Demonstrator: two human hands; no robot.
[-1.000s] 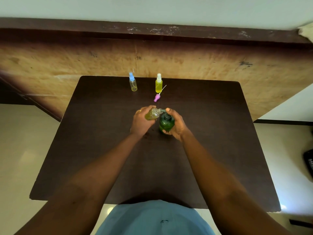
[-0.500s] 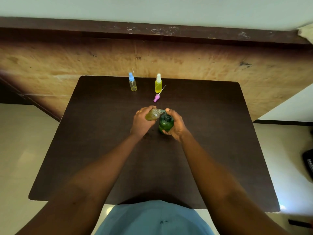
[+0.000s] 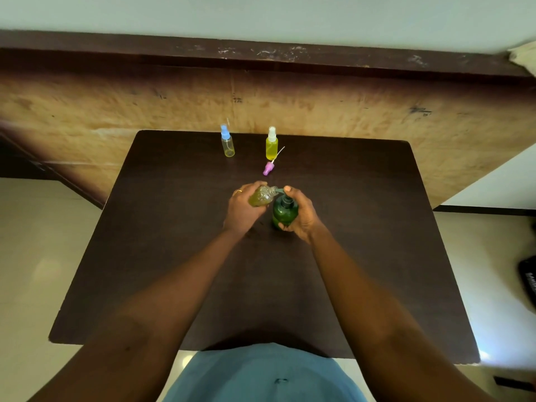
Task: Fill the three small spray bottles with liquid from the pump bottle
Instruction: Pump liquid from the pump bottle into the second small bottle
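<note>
My left hand point(image 3: 242, 211) holds a small clear spray bottle point(image 3: 262, 196) without its cap, tilted, its mouth against the spout of the green pump bottle point(image 3: 284, 212). The small bottle has yellow-green liquid in it. My right hand point(image 3: 301, 214) wraps the pump bottle, which stands mid-table, with a finger on top of the pump head. At the table's far edge stand two capped small bottles: a blue-capped one point(image 3: 227, 142) with a little yellow liquid and a white-capped one point(image 3: 271, 144) nearly full of yellow liquid. A pink spray cap point(image 3: 268, 168) with its tube lies loose between them and my hands.
The dark brown table point(image 3: 174, 256) stands against a plywood wall panel point(image 3: 116, 111). Pale floor tiles show on both sides, and a black object point(image 3: 528, 275) lies on the floor at the right edge.
Almost nothing has moved. Both hands keep the same grips, with the small bottle's mouth held at the pump spout.
</note>
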